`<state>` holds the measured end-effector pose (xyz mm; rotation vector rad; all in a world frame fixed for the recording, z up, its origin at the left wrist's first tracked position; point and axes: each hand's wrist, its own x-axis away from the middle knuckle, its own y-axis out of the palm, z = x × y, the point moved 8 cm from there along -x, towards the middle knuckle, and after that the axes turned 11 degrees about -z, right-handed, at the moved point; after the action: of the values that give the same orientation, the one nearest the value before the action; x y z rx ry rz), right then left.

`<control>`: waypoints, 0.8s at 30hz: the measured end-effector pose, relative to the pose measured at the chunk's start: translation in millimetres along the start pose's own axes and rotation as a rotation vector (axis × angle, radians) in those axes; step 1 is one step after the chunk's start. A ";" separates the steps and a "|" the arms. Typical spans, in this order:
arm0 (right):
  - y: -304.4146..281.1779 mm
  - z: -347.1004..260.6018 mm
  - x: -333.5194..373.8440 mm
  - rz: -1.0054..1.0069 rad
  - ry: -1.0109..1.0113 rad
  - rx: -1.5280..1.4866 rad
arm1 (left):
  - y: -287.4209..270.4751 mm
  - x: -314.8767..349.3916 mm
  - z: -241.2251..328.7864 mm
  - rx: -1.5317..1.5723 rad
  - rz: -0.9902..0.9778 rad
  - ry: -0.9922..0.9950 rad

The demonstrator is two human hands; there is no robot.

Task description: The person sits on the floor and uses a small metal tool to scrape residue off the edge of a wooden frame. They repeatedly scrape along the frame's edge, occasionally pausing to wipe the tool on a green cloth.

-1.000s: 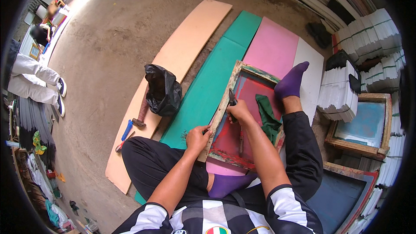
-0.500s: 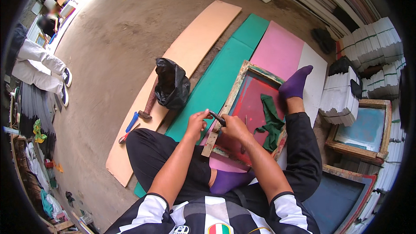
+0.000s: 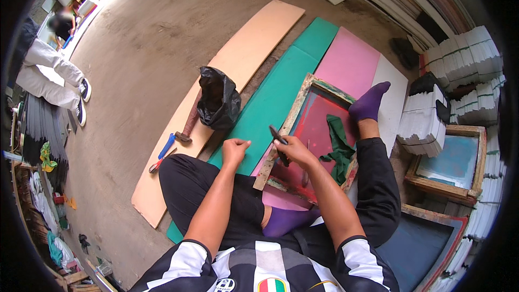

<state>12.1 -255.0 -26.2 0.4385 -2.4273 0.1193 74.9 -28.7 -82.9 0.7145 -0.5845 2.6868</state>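
My right hand [image 3: 292,150] is closed round a dark, slim hand tool [image 3: 283,157] that looks like pliers, its upper end pointing up and left. My left hand [image 3: 235,152] is held above the green sheet [image 3: 254,109], thumb and fingers pressed together. Whether anything small is in that pinch is hidden. Under my right hand lies a wooden frame [image 3: 296,107] with a reddish mesh panel [image 3: 324,109]. A crumpled dark green cloth [image 3: 339,146] and a thin rod-like thing [image 3: 308,154] are on it.
A black plastic bag [image 3: 220,103], hammer [image 3: 184,137], blue-handled tool [image 3: 166,147] and red-handled tool [image 3: 154,167] are on or beside a peach board [image 3: 238,48]. Stacks of white sheets [image 3: 424,121] and another frame [image 3: 453,157] stand right. A person [image 3: 51,73] stands far left.
My hands have moved apart: the left drew away from the tool's tip. My right hand has turned the dark tool more upright.
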 end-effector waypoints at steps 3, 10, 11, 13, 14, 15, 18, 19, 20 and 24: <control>-28.2 6.8 -7.9 0.074 -0.018 -0.444 | -7.1 15.5 13.6 -0.412 0.032 -0.114; -66.1 9.5 -38.4 0.140 -0.093 -0.736 | 32.9 22.2 23.8 -0.367 -0.082 0.186; -68.4 9.3 -41.9 0.137 -0.097 -0.755 | 44.8 22.5 22.7 -0.329 -0.161 0.207; -73.1 11.1 -45.9 0.147 -0.098 -0.791 | 58.3 34.8 38.0 -0.383 -0.218 0.216; -75.0 11.6 -47.1 0.157 -0.093 -0.805 | 62.8 42.5 48.4 -0.408 -0.246 0.221; -76.9 12.0 -48.4 0.167 -0.088 -0.820 | 65.3 45.7 53.7 -0.463 -0.267 0.181; -75.3 15.8 -49.9 0.206 -0.037 -0.903 | 67.3 43.2 50.0 -0.466 -0.267 0.149; -79.6 17.2 -49.7 0.218 -0.016 -0.865 | 67.5 42.5 50.5 -0.479 -0.248 0.152; -83.7 17.9 -47.6 0.229 0.006 -0.827 | 67.7 43.5 51.6 -0.492 -0.227 0.154; -93.3 4.6 -33.3 0.298 0.133 -0.445 | 67.8 43.5 49.0 -0.489 -0.165 0.178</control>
<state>65.5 -334.1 -53.0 -0.1274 -2.2832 -0.2529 32.7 -102.3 -41.9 0.3654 -1.0314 2.2873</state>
